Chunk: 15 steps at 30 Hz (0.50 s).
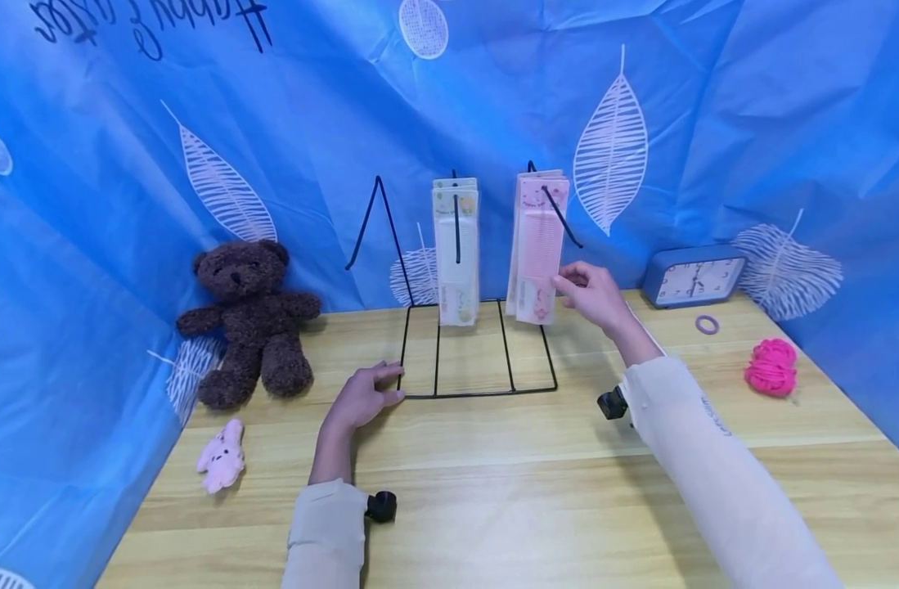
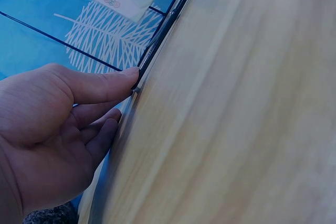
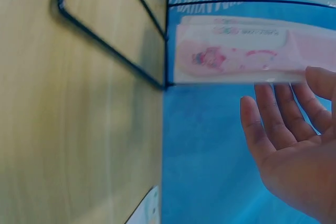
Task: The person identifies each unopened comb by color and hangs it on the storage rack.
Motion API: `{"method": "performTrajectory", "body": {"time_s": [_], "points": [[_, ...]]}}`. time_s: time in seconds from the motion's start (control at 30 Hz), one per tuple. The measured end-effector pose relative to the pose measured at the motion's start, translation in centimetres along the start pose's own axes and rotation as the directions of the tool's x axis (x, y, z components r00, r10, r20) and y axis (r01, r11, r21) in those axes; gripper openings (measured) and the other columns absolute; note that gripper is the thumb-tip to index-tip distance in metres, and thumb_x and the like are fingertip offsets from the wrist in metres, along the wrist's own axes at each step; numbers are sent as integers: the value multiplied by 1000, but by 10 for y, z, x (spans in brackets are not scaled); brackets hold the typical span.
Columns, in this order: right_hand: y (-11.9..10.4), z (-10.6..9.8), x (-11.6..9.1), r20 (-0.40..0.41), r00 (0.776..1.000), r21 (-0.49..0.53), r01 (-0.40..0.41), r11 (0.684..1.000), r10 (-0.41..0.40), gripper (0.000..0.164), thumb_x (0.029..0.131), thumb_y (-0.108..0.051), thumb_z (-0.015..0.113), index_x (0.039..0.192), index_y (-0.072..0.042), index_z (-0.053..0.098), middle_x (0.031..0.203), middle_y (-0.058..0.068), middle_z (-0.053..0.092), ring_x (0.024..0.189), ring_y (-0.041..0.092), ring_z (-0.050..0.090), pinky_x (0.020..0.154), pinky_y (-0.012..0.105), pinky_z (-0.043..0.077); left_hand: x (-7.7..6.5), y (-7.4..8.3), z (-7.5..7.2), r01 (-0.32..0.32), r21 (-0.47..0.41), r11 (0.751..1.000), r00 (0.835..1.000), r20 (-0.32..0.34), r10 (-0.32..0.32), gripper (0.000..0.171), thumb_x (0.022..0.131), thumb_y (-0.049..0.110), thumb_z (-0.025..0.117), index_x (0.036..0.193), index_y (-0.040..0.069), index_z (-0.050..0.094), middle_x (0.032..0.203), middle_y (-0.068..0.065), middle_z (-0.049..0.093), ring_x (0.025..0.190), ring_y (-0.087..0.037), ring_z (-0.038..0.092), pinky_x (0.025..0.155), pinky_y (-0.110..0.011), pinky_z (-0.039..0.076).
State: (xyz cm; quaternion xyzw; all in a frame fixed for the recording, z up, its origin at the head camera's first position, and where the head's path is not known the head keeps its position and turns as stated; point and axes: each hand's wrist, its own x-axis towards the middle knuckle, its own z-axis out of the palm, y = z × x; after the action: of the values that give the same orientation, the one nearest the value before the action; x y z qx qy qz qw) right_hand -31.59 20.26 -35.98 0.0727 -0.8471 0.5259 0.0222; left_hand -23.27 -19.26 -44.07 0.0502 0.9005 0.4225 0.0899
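A black wire display rack [image 1: 493,393] stands on the table, its base flat and its hooks rising at the back. My left hand [image 1: 364,397] pinches the front left corner of that base, thumb [image 2: 102,86] on top of the wire. Packaged pink combs [image 1: 537,262] hang from the right hook, one behind another. At their lower right edge is my right hand [image 1: 595,298], thumb in front and fingers behind, pinching the front pack [image 3: 231,59]. White and green comb packs [image 1: 447,286] hang from the middle hook. The left hook [image 1: 378,180] carries nothing.
Left of the rack sits a brown teddy bear [image 1: 246,319], with a small pink plush toy [image 1: 222,458] nearer the front. To the right are a blue clock [image 1: 695,278], a purple ring [image 1: 707,325] and a pink yarn bundle [image 1: 770,368]. A blue curtain [image 1: 309,106] hangs behind the table.
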Motion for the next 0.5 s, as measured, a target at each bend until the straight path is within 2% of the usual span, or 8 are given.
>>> {"method": "performTrajectory", "body": {"time_s": [0.13, 0.3, 0.4, 0.5], "points": [[11, -5, -5, 8, 1000, -3, -17, 1000, 18, 40, 106, -27, 54, 126, 8, 58, 122, 27, 63, 113, 38, 62, 92, 47, 56, -1, 1, 0, 3, -7, 1000, 1000, 5, -3, 50, 96, 9, 71, 143, 4, 58, 158, -12, 41, 151, -34, 23, 121, -55, 18], [24, -16, -15, 12, 1000, -20, -29, 999, 29, 40, 108, -27, 52, 126, 7, 57, 123, 28, 62, 115, 38, 62, 89, 38, 58, -1, 1, 0, 9, -2, 1000, 1000, 4, -9, 50, 96, 9, 71, 143, 3, 58, 158, -14, 41, 151, -36, 23, 121, -56, 19], [32, -22, -20, 12, 999, -27, -38, 999, 38, 43, 108, -30, 50, 128, 8, 56, 124, 29, 61, 116, 39, 61, 91, 40, 57, -1, 1, 0, 13, -1, 1000, 1000, 3, -13, 50, 96, 10, 71, 143, 4, 58, 158, -13, 40, 151, -35, 23, 121, -56, 18], [39, -28, -25, 13, 998, -32, -68, 997, 68, 45, 108, -31, 49, 130, 7, 54, 125, 28, 59, 118, 40, 59, 95, 47, 55, -1, 1, 0, 9, 1, 1000, 1000, 4, -9, 50, 96, 10, 70, 143, 4, 58, 158, -14, 41, 151, -36, 23, 121, -57, 19]]}}
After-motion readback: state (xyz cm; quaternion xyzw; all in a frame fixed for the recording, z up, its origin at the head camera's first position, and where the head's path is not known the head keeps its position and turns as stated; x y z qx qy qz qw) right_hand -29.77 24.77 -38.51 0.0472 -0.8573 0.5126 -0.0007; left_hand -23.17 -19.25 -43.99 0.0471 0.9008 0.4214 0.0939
